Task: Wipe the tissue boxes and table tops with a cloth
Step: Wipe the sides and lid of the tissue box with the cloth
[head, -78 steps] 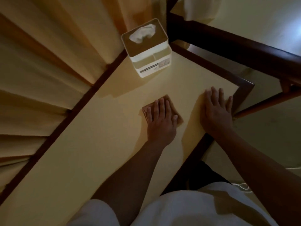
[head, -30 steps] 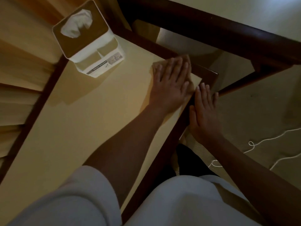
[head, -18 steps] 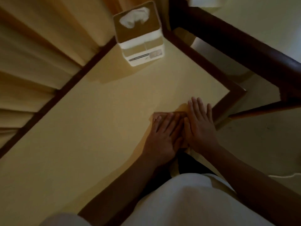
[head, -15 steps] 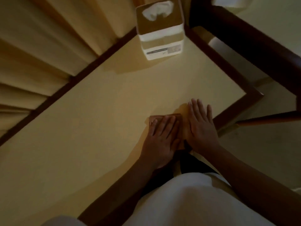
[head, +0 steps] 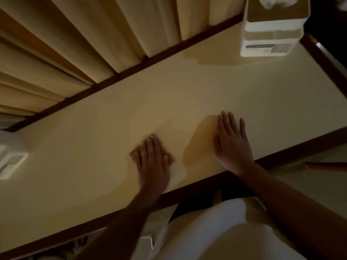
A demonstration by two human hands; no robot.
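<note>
Hands lay side by side a moment ago; now they're apart. Your left hand [head: 152,162] presses the cloth [head: 170,159] flat, swept leftward along the table [head: 90,147], so wiping is advancing; your right hand [head: 231,145] rests flat, fingers straight, near the front edge.

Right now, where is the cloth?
Head view: the cloth lies under the left hand on the table top, near its front edge, left of the right hand.

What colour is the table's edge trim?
Dark brown edge trim around the cream table top; head view.
</note>
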